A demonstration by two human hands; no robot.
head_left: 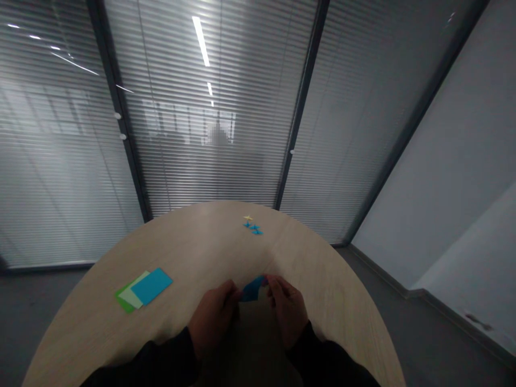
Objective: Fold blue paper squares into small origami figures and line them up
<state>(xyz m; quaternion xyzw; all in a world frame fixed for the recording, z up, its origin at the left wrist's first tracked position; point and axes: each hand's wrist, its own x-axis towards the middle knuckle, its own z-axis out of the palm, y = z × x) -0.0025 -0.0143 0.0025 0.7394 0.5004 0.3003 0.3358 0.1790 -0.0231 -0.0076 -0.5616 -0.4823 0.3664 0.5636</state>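
Note:
A small piece of blue paper, apparently folded, is stretched between my two hands above the near part of the table. My left hand pinches its left end between thumb and fingers. At the paper's upper right end, the fingertips of my right hand are closed on it. Its exact folds are too dim and small to make out.
On the round wooden table, overlapping sheets of blue paper, pale green and green lie at the left. Several small folded blue paper pieces and a yellow one sit near the far edge. Beyond stands a glass wall with blinds.

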